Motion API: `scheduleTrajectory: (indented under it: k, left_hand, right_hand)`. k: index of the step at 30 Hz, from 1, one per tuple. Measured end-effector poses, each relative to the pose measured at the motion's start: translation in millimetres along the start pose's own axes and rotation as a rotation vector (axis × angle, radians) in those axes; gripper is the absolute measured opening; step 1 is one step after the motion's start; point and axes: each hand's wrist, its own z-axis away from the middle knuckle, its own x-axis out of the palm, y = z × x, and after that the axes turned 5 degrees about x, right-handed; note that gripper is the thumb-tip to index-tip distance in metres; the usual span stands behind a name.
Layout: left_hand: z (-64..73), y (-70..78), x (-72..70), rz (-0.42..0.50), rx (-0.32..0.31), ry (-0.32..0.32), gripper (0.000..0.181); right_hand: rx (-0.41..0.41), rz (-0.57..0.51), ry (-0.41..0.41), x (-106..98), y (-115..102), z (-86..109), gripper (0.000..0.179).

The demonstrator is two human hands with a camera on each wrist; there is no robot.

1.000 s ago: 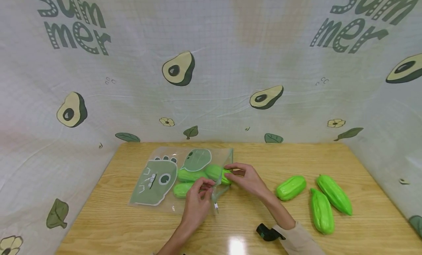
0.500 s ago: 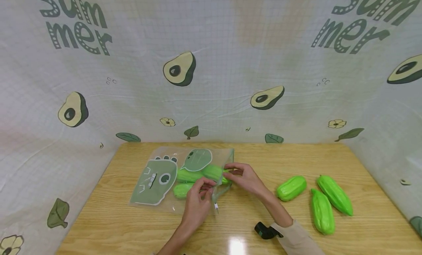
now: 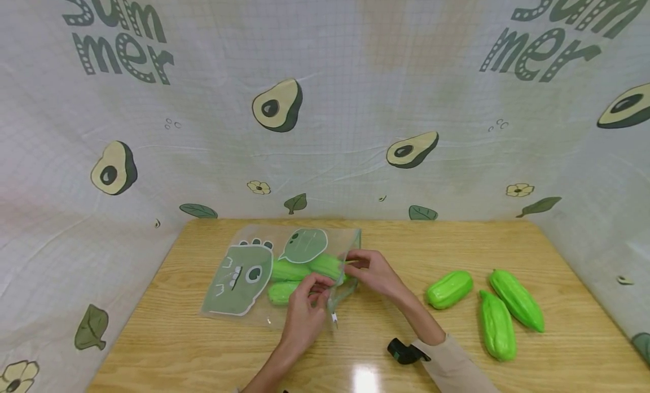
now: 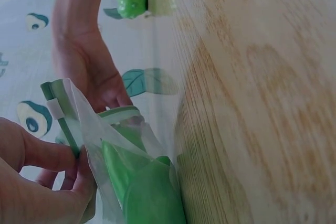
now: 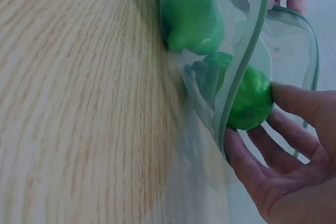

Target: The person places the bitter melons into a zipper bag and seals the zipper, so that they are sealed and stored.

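On the table lies a clear zip bag [image 3: 310,245] with a green monster print, its mouth facing right. My left hand [image 3: 307,308] pinches the near edge of that mouth; the left wrist view shows thumb and finger on the green zip strip [image 4: 65,127] beside its white slider [image 4: 54,108]. My right hand [image 3: 373,271] is at the opening, its thumb and fingers around the end of a green ridged bitter melon [image 5: 252,100]. Most of this melon is inside the bag. Other bitter melons [image 3: 282,293] lie deeper in it, partly behind the print and my left hand.
Three loose bitter melons lie on the right of the table: a short one [image 3: 449,289], a pointed one [image 3: 496,327] and a long one [image 3: 516,300]. A cloth [image 3: 345,173] printed with avocados hangs behind the wooden table [image 3: 203,353] and at its sides.
The bitter melon in my right hand has slid left, farther into the bag. My right hand and forearm have shifted slightly left with it. My left hand keeps its grip on the bag's edge.
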Motion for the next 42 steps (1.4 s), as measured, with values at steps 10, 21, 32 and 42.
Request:
scheduleTrajectory:
  k: [10,21,32,42]
  left_hand:
    - [-0.2,-0.7,1.0,0.002,0.005,-0.008,0.026]
    - [-0.8,-0.3,0.5,-0.002,0.003,-0.011,0.027]
    - [-1.5,-1.0,-0.4,0.005,0.009,-0.009,0.025]
    - [-0.9,-0.2,-0.8,0.026,0.014,-0.014,0.026]
  right_hand:
    - [-0.004,-0.014,-0.006,4.2,2.6,-5.3,0.026]
    - [0.007,-0.063,-0.008,10.4,1.5,-9.6,0.026]
    - [0.03,-0.129,-0.047,14.6,4.6,-12.6,0.03]
    - [0.023,-0.128,-0.046,20.4,3.3,-13.6,0.029]
